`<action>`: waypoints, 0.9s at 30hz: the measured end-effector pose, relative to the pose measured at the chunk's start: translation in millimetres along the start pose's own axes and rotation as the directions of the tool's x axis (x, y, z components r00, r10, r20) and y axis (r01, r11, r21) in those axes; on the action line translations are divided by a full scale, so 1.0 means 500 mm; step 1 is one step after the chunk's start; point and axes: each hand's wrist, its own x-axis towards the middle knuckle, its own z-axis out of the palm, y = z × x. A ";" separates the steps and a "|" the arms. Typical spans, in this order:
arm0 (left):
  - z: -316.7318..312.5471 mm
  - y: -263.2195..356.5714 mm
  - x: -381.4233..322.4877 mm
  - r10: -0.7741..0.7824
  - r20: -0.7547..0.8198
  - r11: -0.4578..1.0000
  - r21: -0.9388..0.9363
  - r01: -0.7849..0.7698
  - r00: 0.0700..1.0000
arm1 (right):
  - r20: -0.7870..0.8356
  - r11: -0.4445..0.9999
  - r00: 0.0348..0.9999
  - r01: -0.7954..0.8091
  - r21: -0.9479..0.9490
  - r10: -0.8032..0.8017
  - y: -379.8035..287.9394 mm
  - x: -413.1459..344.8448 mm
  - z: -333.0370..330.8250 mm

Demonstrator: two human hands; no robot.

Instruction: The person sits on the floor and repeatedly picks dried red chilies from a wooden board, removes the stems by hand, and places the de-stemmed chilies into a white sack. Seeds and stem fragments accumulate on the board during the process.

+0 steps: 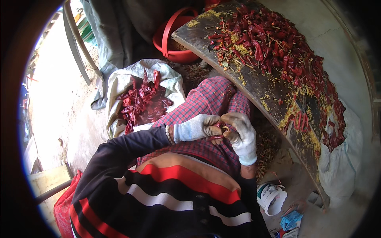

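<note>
In front of my lap, my left hand [198,127], in a white work glove with soiled fingertips, grips a dried red chili pepper [218,137]. The pepper is mostly hidden by the fingers. My right hand [241,135], gloved the same way, meets it and pinches the pepper's pale stem end [225,128] between thumb and fingers. Left of my knees stands an open white woven sack [175,80] with dried red chilies [141,99] in it. On the right, a large heap of dried chilies with stems [268,44] covers much of a dark board [253,81].
Red-handled scissors [301,120] lie on the board among yellow seeds [312,139]. Behind the sack is a red plastic basket [181,56]. A white sack [339,175] leans at the board's right end. A white bucket [269,196] and blue plastic basket [291,220] lie on the floor.
</note>
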 end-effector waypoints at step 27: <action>-0.002 -0.060 -0.007 0.297 0.206 0.455 0.828 -0.328 0.932 | 0.086 0.661 0.754 -0.619 0.425 0.651 -0.004 -0.074 0.049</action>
